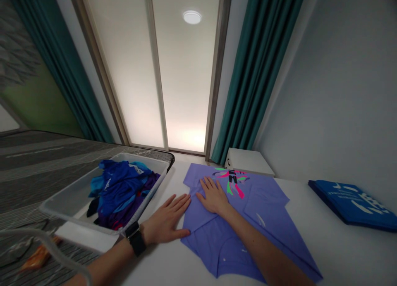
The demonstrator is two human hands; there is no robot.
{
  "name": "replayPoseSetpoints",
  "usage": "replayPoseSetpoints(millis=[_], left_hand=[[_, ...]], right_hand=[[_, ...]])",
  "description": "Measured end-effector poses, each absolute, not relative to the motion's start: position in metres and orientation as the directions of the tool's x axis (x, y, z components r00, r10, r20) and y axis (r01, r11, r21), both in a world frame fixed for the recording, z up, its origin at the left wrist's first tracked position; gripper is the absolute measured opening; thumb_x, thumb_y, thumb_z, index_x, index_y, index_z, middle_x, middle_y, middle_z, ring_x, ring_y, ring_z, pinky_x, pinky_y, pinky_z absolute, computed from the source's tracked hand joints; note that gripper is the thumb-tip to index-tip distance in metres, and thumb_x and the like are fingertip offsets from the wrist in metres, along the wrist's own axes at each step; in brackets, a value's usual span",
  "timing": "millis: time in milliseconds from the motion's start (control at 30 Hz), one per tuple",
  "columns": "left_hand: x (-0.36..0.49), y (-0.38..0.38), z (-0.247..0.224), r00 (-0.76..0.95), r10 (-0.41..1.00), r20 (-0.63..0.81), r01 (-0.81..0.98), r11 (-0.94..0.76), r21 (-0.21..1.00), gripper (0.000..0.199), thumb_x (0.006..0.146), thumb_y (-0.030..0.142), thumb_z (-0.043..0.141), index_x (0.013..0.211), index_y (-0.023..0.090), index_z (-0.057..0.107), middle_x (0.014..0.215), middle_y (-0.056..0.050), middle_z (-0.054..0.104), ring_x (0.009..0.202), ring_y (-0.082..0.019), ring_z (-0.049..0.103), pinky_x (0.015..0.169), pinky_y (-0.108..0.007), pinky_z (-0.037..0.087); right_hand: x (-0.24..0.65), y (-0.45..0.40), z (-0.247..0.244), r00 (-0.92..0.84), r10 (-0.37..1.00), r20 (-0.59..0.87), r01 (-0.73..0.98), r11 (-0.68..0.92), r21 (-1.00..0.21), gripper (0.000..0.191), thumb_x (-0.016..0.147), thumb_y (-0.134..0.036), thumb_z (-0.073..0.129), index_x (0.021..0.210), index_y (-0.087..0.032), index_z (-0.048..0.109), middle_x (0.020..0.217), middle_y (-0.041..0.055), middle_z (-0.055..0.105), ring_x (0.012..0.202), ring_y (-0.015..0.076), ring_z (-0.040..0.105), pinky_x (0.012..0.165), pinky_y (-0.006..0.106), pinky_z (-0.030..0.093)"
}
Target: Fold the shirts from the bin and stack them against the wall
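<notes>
Pressing down palm-first, a person's 2 bare hands lie on and beside a purple shirt spread on a white table, at 5 o'clock in the head view. The left forearm, banded by a black watch, reaches in from 7 o'clock and aims at 2 o'clock. The left hand lies flat and unclenched, thumb apart from the fingers, its tips at the shirt's near-left edge; it grasps nothing. The right forearm enters from 5 o'clock across the fabric, and the right hand rests on the cloth, pointing to 11 o'clock, fingers extended and slightly parted, also gripping nothing. Partly folded, the shirt has its longest span running from 10 to 4 o'clock; a curved edge resembling a neckline sits toward 6 o'clock, and a bright printed graphic toward 12. At 8 o'clock stands a translucent bin of crumpled clothes; at 4 o'clock lies a flat blue item with white markings.
</notes>
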State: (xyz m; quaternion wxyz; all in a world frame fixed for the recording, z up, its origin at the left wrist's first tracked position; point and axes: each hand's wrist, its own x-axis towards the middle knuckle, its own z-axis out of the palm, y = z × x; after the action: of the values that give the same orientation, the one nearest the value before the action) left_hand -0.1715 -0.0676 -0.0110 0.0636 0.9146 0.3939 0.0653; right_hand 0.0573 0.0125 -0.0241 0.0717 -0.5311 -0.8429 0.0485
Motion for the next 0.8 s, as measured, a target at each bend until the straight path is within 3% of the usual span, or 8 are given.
replayPoseSetpoints(millis=[267, 400, 500, 633, 800], left_hand=[[-0.18, -0.075, -0.007, 0.707, 0.701, 0.089, 0.678, -0.709, 0.195, 0.092, 0.084, 0.065, 0.054, 0.154, 0.027, 0.009, 0.158, -0.009, 0.023, 0.145, -0.031, 0.023, 0.119, -0.051, 0.016], [-0.173, -0.082, -0.006, 0.649, 0.756, 0.092, 0.728, -0.651, 0.214, 0.074, 0.096, 0.054, 0.04, 0.154, 0.028, 0.004, 0.159, -0.007, 0.02, 0.145, -0.028, 0.022, 0.119, -0.05, 0.017], [-0.163, -0.088, -0.011, 0.577, 0.807, 0.126, 0.777, -0.59, 0.219, 0.069, 0.099, 0.049, 0.034, 0.155, 0.026, 0.001, 0.159, -0.008, 0.019, 0.145, -0.027, 0.022, 0.118, -0.049, 0.021], [-0.153, -0.094, -0.018, 0.582, 0.799, 0.154, 0.775, -0.602, 0.194, 0.076, 0.096, 0.054, 0.04, 0.154, 0.026, -0.001, 0.159, -0.01, 0.018, 0.145, -0.029, 0.023, 0.118, -0.051, 0.019], [-0.153, -0.094, -0.017, 0.619, 0.773, 0.137, 0.75, -0.634, 0.189, 0.079, 0.094, 0.056, 0.043, 0.154, 0.028, 0.001, 0.159, -0.009, 0.02, 0.144, -0.028, 0.024, 0.118, -0.05, 0.019]], right_hand=[[0.057, 0.012, -0.025, -0.423, 0.905, 0.055, 0.891, 0.426, -0.155, 0.068, 0.096, -0.056, 0.024, 0.151, -0.016, 0.027, 0.159, 0.0092, 0.021, 0.147, 0.0233, 0.013, 0.117, 0.048, 0.007], [0.057, 0.012, -0.019, -0.42, 0.907, 0.046, 0.893, 0.421, -0.161, 0.068, 0.096, -0.054, 0.026, 0.151, -0.014, 0.028, 0.158, 0.0099, 0.022, 0.146, 0.0235, 0.015, 0.117, 0.048, 0.01], [0.055, 0.005, -0.01, -0.421, 0.9, 0.11, 0.89, 0.433, -0.14, 0.063, 0.097, -0.048, 0.028, 0.149, -0.011, 0.033, 0.156, 0.0124, 0.028, 0.145, 0.0242, 0.019, 0.117, 0.048, 0.01], [0.053, -0.028, -0.002, -0.43, 0.877, 0.214, 0.878, 0.462, -0.13, 0.057, 0.098, -0.036, 0.027, 0.147, -0.009, 0.035, 0.153, 0.0138, 0.033, 0.143, 0.0236, 0.025, 0.119, 0.046, 0.009], [0.059, -0.087, -0.009, -0.55, 0.821, 0.155, 0.79, 0.571, -0.222, 0.065, 0.097, -0.05, 0.029, 0.151, -0.014, 0.027, 0.157, 0.0093, 0.025, 0.145, 0.0244, 0.021, 0.12, 0.045, 0.01]])
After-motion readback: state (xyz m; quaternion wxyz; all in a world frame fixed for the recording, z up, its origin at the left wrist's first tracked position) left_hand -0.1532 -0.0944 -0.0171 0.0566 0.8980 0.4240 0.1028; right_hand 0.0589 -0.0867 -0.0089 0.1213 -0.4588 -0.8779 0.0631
